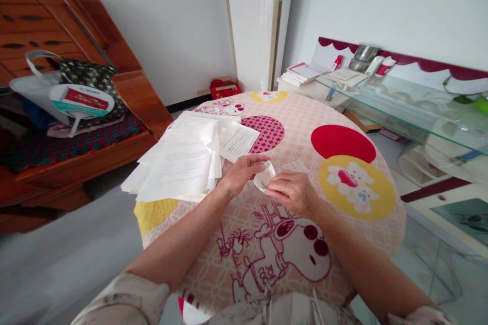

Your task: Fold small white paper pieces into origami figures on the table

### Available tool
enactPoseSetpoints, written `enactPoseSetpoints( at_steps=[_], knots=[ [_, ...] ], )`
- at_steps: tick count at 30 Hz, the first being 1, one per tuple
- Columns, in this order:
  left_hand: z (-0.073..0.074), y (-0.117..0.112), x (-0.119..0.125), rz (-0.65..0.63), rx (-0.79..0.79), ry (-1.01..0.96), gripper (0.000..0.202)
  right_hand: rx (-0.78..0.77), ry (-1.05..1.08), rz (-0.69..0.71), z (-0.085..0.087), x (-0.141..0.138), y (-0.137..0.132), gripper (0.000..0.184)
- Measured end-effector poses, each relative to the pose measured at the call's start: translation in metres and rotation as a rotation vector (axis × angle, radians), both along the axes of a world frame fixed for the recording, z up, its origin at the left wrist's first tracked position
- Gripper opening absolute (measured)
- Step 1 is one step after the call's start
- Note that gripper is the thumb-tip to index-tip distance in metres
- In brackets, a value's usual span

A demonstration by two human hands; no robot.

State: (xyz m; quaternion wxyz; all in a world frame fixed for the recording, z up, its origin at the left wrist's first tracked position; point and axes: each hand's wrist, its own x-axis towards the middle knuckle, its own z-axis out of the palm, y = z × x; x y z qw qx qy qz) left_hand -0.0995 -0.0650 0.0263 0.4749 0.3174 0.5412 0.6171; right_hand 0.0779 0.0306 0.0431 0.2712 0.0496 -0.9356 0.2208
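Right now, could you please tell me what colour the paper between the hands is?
The paper is white, best in the head view.

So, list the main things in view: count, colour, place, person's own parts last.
small paper: one, white, between hands
paper pile: one, white, tablecloth's left
printed sheet: one, white, by pile
tablecloth: one, pink patterned, centre
bench: one, brown, far left
fan: one, multicoloured, on bench
spotted fabric: one, black, on bench
tall unit: one, white, back
glass shelf: one, clear, right
metal containers: two, silver, back right
left hand, right hand: one each, bare, at paper
sleeves: two, pale patterned, bottom corners
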Motion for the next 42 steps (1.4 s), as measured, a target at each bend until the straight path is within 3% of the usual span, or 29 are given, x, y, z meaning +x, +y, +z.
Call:
enactPoseSetpoints(
  at_steps=[5, 13, 19, 24, 30, 36, 42],
  knots=[
    [0.000, 0.001, 0.000, 0.014, 0.002, 0.005, 0.036, -0.037, 0.017, -0.043, -0.003, -0.001, 0.005, 0.032],
    [0.003, 0.000, 0.007, 0.067, 0.068, 0.132, 0.025, -0.345, -0.035, -0.213, -0.004, -0.001, 0.005, 0.027],
    [0.005, -0.001, 0.010, -0.026, 0.106, 0.101, 0.021, -0.492, -0.018, -0.318, -0.004, -0.003, 0.005, 0.029],
    [0.007, -0.004, 0.006, -0.196, 0.045, -0.120, 0.040, -0.512, -0.016, -0.339, -0.003, -0.002, 0.007, 0.028],
    [0.010, -0.005, 0.001, -0.280, -0.002, -0.185, 0.047, -0.521, -0.032, -0.344, -0.004, -0.001, 0.008, 0.027],
    [0.011, -0.006, 0.005, -0.215, 0.013, -0.131, 0.032, -0.501, -0.003, -0.366, -0.005, -0.001, 0.007, 0.027],
    [0.009, -0.004, 0.014, -0.107, -0.002, -0.070, 0.039, -0.496, -0.013, -0.386, -0.005, -0.001, 0.005, 0.023]
  ],
)
